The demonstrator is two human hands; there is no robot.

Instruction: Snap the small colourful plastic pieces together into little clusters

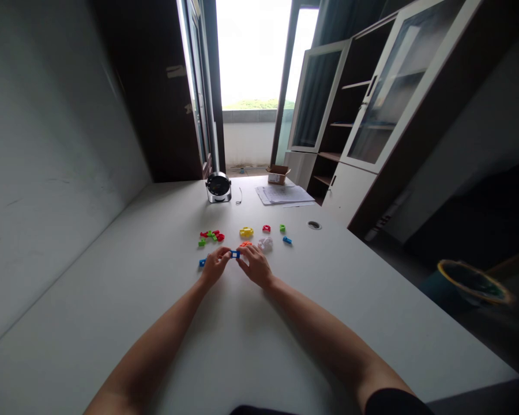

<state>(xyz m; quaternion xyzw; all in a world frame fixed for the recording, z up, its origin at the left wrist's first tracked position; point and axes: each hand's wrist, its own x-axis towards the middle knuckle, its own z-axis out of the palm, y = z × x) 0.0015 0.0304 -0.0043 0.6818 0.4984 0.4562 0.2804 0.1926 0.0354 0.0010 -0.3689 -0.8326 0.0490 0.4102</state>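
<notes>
Head view shows the left hand (215, 266) and right hand (255, 266) pinching between their fingertips a small blue plastic block (235, 254), probably light and stiff, best held by its edges, well in front of the round desk fan (218, 187).

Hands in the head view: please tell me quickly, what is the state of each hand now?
Left hand: closed, pinching the blue plastic piece.
Right hand: closed, holding the same piece from the other side.

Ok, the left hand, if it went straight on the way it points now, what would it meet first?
The left hand meets the small blue plastic piece first, already at its fingertips; past that, probably the orange piece, though depth is unclear.
</notes>
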